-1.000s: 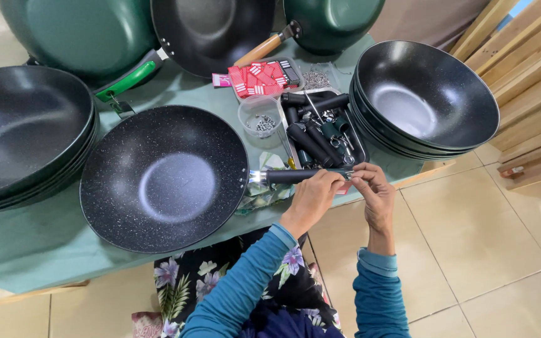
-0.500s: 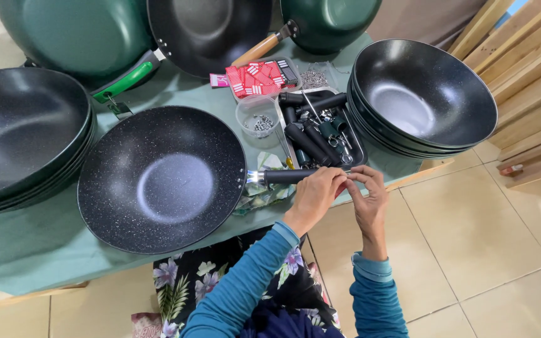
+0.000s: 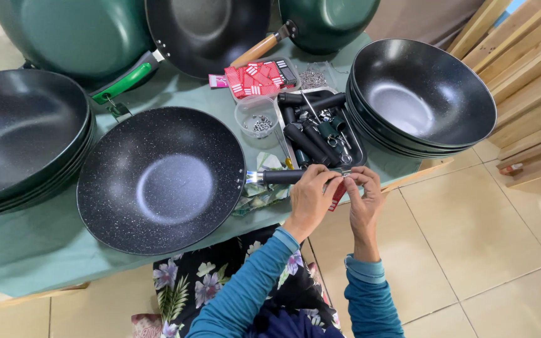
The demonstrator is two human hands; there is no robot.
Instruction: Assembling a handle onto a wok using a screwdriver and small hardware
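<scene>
At the near edge of the counter (image 3: 26, 250), at about 6 o'clock in the view, the left hand (image 3: 309, 199) and the right hand (image 3: 363, 199) meet over the free end of a black handle (image 3: 282, 176). The left grip is wrapped round that end; the right grip pinches a small red tag (image 3: 337, 194) against it. The handle's long axis runs level from 9 to 3 o'clock, its metal neck pointing toward 9 o'clock into the speckled black wok (image 3: 161, 179), which sits open side up on the green cloth.

Just beyond the hands, at 12 o'clock from them, a black tray (image 3: 359, 147) holds loose handles and clips, with a clear tub of screws (image 3: 258, 119) beside it. A stack of black woks (image 3: 424, 94) stands at 2 o'clock, another stack (image 3: 23, 134) at 9 o'clock. Farther off lie red packets (image 3: 258, 78), and green woks (image 3: 76, 34) crowd the far edge.
</scene>
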